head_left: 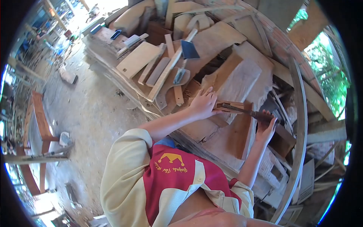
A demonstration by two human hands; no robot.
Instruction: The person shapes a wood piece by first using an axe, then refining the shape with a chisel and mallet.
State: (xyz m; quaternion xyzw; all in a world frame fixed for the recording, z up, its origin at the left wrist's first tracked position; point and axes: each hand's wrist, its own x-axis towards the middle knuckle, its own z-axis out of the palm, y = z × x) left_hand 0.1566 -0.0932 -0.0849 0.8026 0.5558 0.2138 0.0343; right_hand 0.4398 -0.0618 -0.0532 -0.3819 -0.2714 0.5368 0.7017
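Note:
My right hand [266,126] is wrapped round the dark handle of a chisel-like tool [247,111]. Its long dark shaft points left, over a small piece of wood [235,107]. At the tool's far end, my left hand [204,103] is closed on the left end of that wood; the tips of some fingers are hidden. Both hands are above a workbench [223,145] of thick, rough boards. Close beyond them lies a big pale wooden slab [242,81]. An upright brown board [242,132] stands just below the tool.
Wooden offcuts [141,58], a long light stick [172,64] and a dark square blade-like piece [190,50] lie farther up the bench. A curved wooden strip [298,132] rises on the right. On the floor at left stands a reddish wooden frame [43,132].

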